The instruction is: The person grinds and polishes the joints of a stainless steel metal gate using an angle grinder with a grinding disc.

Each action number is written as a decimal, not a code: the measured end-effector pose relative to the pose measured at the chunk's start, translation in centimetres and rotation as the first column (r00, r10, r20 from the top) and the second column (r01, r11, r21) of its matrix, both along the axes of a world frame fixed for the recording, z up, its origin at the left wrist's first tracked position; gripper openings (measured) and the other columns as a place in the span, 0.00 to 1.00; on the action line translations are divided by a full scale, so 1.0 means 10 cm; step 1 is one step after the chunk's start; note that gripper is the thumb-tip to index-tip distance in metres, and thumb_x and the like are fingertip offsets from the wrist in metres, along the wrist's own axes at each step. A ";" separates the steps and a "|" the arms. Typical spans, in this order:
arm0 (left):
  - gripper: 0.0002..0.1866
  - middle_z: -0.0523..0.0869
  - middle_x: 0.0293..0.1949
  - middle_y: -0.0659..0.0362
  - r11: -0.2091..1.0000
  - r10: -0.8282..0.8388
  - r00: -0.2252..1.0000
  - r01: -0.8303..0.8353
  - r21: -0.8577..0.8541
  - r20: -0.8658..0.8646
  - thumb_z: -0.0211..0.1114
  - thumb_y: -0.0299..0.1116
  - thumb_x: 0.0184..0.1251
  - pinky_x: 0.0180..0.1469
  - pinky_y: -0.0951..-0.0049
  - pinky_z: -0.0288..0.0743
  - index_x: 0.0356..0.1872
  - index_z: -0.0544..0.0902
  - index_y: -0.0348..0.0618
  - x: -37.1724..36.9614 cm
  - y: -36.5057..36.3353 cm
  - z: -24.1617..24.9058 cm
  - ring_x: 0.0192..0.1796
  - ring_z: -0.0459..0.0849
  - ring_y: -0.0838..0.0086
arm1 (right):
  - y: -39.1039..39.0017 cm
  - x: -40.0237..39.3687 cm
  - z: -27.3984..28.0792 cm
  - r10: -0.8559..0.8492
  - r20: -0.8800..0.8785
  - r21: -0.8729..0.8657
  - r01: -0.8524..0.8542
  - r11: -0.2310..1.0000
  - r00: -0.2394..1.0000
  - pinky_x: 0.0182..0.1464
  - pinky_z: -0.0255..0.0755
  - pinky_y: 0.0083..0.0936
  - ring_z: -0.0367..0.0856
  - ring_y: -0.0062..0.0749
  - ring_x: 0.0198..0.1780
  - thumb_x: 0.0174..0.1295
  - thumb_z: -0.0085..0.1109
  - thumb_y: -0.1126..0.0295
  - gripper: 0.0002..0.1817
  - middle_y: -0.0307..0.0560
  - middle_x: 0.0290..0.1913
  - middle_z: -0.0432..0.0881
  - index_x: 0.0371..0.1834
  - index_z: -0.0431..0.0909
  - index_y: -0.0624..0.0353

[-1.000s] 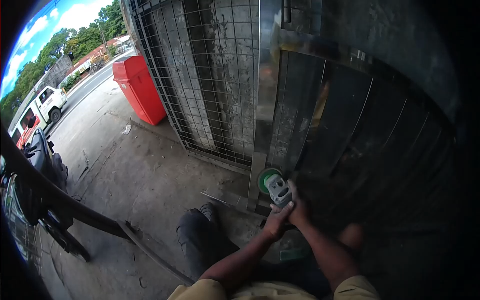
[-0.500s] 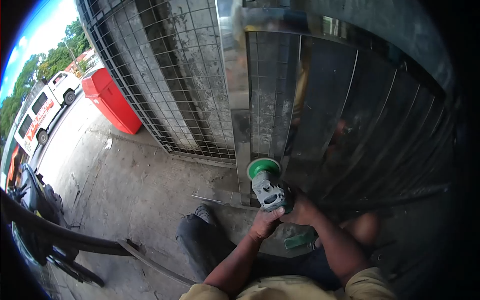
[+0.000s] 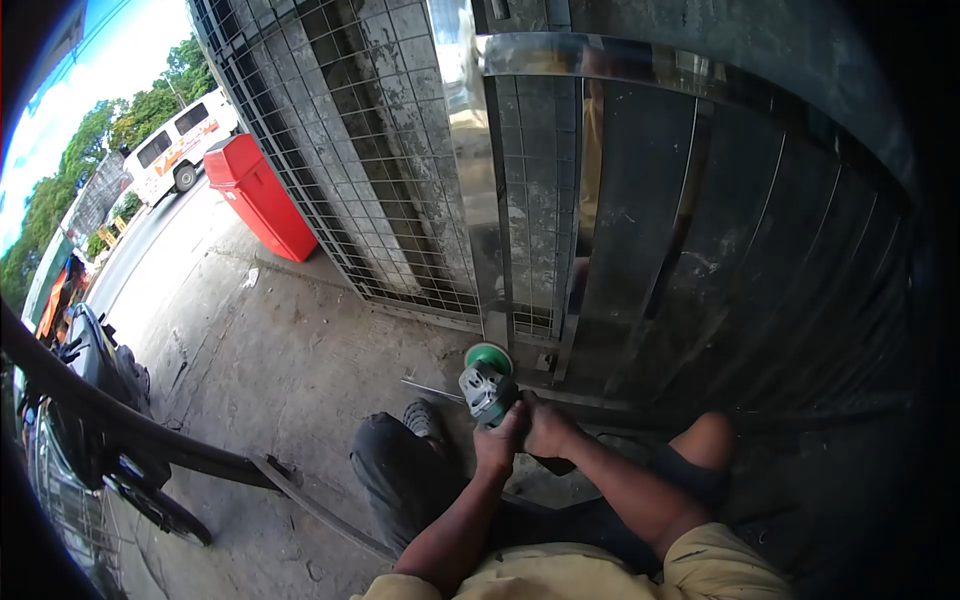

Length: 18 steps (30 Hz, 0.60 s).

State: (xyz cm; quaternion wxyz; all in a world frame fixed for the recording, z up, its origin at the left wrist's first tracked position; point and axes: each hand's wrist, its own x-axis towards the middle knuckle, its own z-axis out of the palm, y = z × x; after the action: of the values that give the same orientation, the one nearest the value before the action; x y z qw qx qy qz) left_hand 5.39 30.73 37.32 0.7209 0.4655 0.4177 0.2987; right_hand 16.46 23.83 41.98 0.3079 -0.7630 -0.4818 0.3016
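Both of my hands are wrapped round an angle grinder point(image 3: 485, 391) with a grey head and a round green disc point(image 3: 489, 356). My left hand point(image 3: 499, 436) closes round the body just behind the head. My right hand point(image 3: 546, 427) grips it farther back, close beside the left. The disc overlaps the foot of a shiny metal post point(image 3: 484, 240), part of a polished frame with upright bars. In this view the grinder's rear end is mostly hidden by my hands.
A wire mesh panel point(image 3: 385, 150) stands left of the post. A red bin point(image 3: 262, 200) is beyond it, with a white van point(image 3: 180, 150) on the road. At left are a motorcycle point(image 3: 100, 370) and a dark curved bar point(image 3: 150, 440). A thin rod point(image 3: 425, 388) lies near my shoe point(image 3: 422, 418).
My hands and the grinder have moved left and slightly lower in view. The van has moved along the road, and the camera view has shifted. A green object by my right leg is no longer visible.
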 end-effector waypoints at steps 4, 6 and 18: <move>0.23 0.89 0.44 0.57 0.991 0.063 0.998 -0.061 0.119 -0.009 0.75 0.42 0.63 0.51 0.71 0.78 0.50 0.85 0.33 0.11 0.02 -0.03 0.44 0.86 0.74 | 0.06 0.04 -0.41 -0.026 -0.008 0.084 0.026 0.996 1.000 0.58 0.75 0.47 0.79 0.65 0.59 0.60 0.64 0.63 0.31 0.69 0.55 0.80 0.64 0.65 0.62; 0.24 0.89 0.44 0.55 0.983 0.093 0.995 -0.085 0.161 -0.041 0.75 0.41 0.61 0.52 0.70 0.78 0.51 0.84 0.33 0.12 -0.04 0.01 0.45 0.87 0.72 | 0.03 0.09 -0.56 0.002 -0.015 0.115 0.000 0.993 1.000 0.59 0.74 0.46 0.77 0.64 0.60 0.60 0.63 0.64 0.30 0.70 0.58 0.77 0.64 0.65 0.63; 0.33 0.87 0.50 0.43 0.971 0.138 0.990 -0.127 0.201 -0.041 0.77 0.44 0.57 0.57 0.59 0.77 0.56 0.75 0.30 0.43 0.02 -0.46 0.53 0.87 0.57 | 0.11 0.55 -1.03 0.283 0.266 -0.009 -0.291 0.957 0.921 0.63 0.71 0.44 0.73 0.61 0.64 0.62 0.59 0.66 0.30 0.67 0.62 0.73 0.67 0.64 0.63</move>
State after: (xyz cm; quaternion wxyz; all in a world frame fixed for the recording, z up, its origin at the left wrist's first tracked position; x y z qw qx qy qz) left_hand 9.72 30.94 32.69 0.6378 0.5141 0.4354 0.3734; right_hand 21.96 24.93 31.66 0.2050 -0.7128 -0.6296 0.2312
